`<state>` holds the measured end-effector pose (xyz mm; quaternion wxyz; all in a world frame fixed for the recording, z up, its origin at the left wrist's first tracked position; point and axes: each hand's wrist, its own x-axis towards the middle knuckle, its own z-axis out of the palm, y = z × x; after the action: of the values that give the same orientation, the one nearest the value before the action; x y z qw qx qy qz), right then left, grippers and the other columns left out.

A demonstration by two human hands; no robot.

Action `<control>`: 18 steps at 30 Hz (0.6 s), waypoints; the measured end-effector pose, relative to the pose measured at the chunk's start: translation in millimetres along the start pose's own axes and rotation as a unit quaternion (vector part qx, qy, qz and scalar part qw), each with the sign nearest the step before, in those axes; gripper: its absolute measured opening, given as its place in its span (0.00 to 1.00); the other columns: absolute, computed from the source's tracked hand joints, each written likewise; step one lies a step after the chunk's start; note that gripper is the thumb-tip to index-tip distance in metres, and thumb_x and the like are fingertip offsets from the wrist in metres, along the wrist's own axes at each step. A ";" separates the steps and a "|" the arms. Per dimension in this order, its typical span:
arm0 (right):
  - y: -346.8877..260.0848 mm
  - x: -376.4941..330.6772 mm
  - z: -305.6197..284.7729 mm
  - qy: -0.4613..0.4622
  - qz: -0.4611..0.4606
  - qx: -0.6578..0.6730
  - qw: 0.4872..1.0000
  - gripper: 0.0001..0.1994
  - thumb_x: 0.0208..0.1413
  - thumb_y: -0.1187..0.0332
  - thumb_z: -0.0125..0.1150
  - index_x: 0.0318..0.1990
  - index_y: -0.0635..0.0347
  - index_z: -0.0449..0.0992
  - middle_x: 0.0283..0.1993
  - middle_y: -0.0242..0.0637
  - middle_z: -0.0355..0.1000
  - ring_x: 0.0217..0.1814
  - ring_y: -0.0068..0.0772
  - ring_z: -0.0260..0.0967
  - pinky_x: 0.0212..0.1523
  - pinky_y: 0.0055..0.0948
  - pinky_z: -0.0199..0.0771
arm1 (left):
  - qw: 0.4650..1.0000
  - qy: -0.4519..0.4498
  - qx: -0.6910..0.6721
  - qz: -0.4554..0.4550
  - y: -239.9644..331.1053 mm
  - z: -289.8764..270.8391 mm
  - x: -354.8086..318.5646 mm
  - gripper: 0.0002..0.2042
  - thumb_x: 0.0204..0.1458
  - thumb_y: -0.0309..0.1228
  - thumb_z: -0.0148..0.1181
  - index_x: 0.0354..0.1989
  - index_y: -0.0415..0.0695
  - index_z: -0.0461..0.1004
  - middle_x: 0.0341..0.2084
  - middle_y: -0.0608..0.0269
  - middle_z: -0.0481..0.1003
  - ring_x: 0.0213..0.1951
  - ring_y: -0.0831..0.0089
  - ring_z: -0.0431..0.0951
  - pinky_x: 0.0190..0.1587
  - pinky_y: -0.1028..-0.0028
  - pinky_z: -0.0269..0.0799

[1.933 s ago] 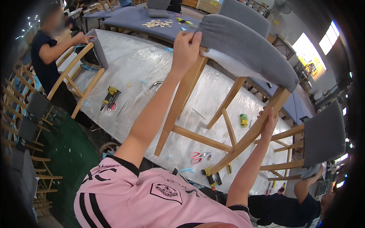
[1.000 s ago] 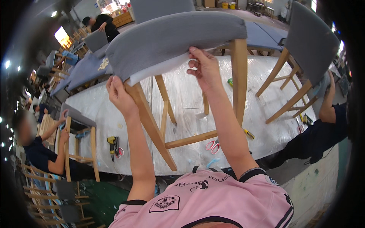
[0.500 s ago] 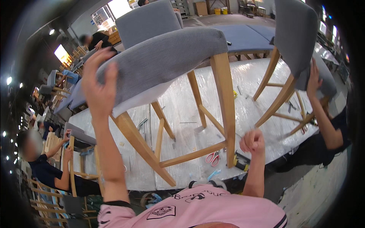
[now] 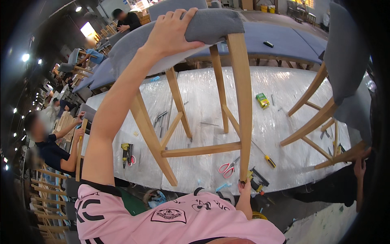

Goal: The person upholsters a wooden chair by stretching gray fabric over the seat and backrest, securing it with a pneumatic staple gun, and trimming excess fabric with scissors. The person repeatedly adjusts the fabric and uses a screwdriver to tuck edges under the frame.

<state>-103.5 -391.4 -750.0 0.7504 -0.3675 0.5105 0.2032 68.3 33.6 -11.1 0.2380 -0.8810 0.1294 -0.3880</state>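
Pale and flat, the surface (image 4: 284, 130) is being covered by crinkled clear film, and on it a wooden chair (image 4: 201, 150) is standing roughly upright, straight ahead of the body. Its grey cushion (image 4: 221, 26) is lying directly under the left hand (image 4: 170, 34), which is the nearer one to it; over the cloth these fingers are being held spread, the thumb apart. Beside the foot of the right front leg (image 4: 243, 89), whose long axis is running upward, the right hand (image 4: 244, 187) is being placed; whether the leg is being grasped by its fingers cannot be told. Just beside, a yellow-and-black nail gun (image 4: 258, 181) is lying. Soft white padding (image 4: 172, 63) is being exposed below the matte cloth, while smooth, square-edged timber is narrowing toward the feet.
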 end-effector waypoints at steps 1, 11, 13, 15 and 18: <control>-1.3 -7.5 10.9 0.041 0.012 -0.014 0.999 0.33 0.53 0.40 0.72 0.52 0.59 0.74 0.49 0.42 0.72 0.43 0.38 0.69 0.50 0.38 0.75 | 1.000 -0.006 0.005 -0.008 -4.0 2.2 -3.0 0.50 0.44 0.63 0.71 0.74 0.50 0.59 0.58 0.52 0.71 0.59 0.53 0.73 0.63 0.54 0.65; -61.0 -14.8 7.7 -0.118 -0.063 0.069 0.989 0.18 0.52 0.43 0.69 0.32 0.43 0.74 0.21 0.22 0.67 0.14 0.18 0.56 0.16 0.19 0.54 | 0.908 -0.324 -0.179 -0.195 -0.9 -88.4 76.5 0.44 0.50 0.58 0.66 0.70 0.45 0.60 0.58 0.46 0.71 0.58 0.53 0.74 0.61 0.57 0.68; -96.1 -32.0 -11.6 -0.033 -0.097 0.133 0.986 0.25 0.46 0.37 0.69 0.30 0.48 0.71 0.18 0.22 0.58 0.13 0.22 0.55 0.15 0.21 0.52 | 0.921 -0.300 -0.222 -0.109 20.4 -74.3 114.9 0.33 0.59 0.54 0.56 0.63 0.40 0.67 0.56 0.40 0.72 0.55 0.50 0.77 0.59 0.57 0.71; -106.3 -93.7 26.5 -0.104 -0.132 0.114 0.979 0.25 0.47 0.38 0.68 0.38 0.48 0.76 0.25 0.24 0.67 0.24 0.25 0.65 0.29 0.29 0.65 | 0.968 -0.164 -0.182 0.061 -17.6 -20.3 89.7 0.26 0.66 0.49 0.47 0.60 0.38 0.70 0.55 0.38 0.74 0.52 0.47 0.79 0.56 0.57 0.74; -119.9 -179.1 57.7 -0.210 -0.269 0.214 0.915 0.27 0.63 0.49 0.61 0.67 0.42 0.70 0.60 0.30 0.73 0.56 0.28 0.73 0.52 0.37 0.76 | 0.967 -0.093 -0.198 0.131 -4.1 -9.6 79.4 0.21 0.71 0.41 0.37 0.59 0.39 0.70 0.52 0.40 0.77 0.50 0.45 0.80 0.57 0.55 0.75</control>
<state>-57.3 -412.6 -532.7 0.9273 -0.2704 0.2543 -0.0480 114.2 1.2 46.1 0.1183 -0.9181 0.2951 -0.2365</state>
